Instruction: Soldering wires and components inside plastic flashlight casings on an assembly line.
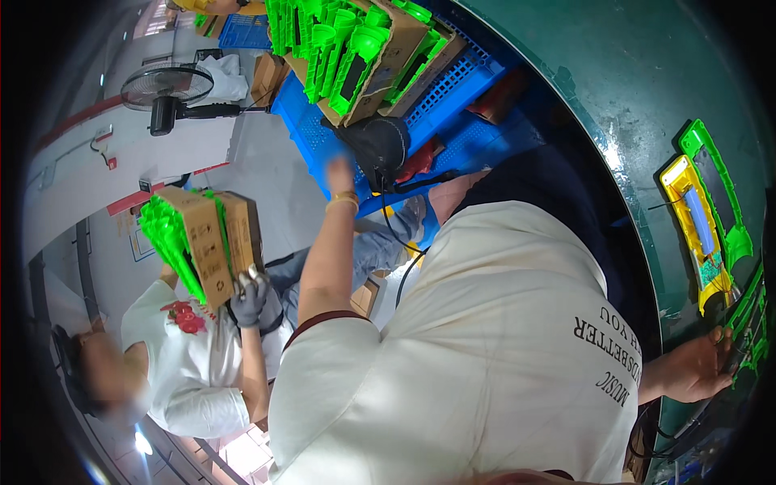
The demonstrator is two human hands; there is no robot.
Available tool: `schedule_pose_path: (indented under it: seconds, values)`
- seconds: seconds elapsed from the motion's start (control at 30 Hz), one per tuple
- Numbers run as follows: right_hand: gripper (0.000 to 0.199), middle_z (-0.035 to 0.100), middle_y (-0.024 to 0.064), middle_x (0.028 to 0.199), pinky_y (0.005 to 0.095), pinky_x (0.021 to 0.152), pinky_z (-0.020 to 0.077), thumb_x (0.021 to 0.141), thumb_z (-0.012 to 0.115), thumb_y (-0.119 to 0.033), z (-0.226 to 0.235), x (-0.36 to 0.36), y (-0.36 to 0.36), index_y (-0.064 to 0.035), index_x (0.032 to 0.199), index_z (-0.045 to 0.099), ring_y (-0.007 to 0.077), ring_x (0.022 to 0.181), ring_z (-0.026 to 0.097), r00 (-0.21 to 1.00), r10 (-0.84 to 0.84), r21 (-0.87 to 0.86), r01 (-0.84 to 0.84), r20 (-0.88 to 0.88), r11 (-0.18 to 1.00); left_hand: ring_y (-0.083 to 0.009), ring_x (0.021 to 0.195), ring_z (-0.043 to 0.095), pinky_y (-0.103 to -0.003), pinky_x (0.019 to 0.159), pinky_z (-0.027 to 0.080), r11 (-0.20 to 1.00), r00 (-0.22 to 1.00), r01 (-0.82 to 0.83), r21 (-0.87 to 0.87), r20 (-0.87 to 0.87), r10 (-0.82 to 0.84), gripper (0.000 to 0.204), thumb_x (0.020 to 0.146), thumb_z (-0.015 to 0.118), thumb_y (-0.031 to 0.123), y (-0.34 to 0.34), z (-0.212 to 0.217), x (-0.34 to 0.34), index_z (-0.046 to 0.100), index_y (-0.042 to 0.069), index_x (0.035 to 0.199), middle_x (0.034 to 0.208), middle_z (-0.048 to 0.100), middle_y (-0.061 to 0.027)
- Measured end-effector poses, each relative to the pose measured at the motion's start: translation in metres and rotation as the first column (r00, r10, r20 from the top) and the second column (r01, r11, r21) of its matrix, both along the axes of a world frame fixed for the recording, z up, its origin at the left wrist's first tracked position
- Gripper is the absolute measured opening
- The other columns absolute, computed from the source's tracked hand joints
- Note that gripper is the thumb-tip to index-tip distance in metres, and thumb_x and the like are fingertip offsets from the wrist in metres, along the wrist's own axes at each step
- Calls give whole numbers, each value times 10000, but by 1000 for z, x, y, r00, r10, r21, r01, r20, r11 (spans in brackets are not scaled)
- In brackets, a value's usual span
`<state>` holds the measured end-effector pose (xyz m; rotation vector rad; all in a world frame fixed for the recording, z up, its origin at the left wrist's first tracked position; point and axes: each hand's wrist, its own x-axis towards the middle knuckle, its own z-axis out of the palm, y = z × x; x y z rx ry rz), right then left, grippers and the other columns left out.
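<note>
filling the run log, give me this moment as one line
left hand: beside blue crate | right hand: near green part, grip unclear | yellow casing: on green table | co-worker: holds carton

This is an assembly workshop — the green desk (647, 97) under the right grip (715, 360) carries yellow and green plastic casings (686, 222); beyond the left grip (339, 174), boxes (398, 61) of green parts (360, 61) crowd a blue crate (307, 129) — and left of that grip a gloved co-worker (186, 388) holds another box (208, 246).

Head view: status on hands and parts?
Left hand by blue crate, blurred. Right hand at green part, grip unclear. Yellow housing lying on bench. Co-worker at left holds carton.
</note>
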<state>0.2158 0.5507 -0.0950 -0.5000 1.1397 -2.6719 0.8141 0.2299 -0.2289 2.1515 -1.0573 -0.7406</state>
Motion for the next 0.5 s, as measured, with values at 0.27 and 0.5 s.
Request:
schedule_pose_path:
  seconds: [0.27,0.5]
  values:
    - [374,576,215,953,409,799,359,858,423,-274,3,2,-1,53,983,555,344,957,495,992,121,-20,-122,-20,992,-315,768,593,-368,687,449,980,903,140,144,388,-186,175,699,577,151,35,-45,1,599,29,822,827,618,-171]
    - [398,564,232,952,409,819,359,854,422,-278,2,3,-2,77,996,533,347,957,488,994,104,-54,-102,18,993,-129,510,510,-246,442,396,1000,988,-11,15,-154,13,162,783,570,136,54,11,-44,474,38,869,647,548,-68]
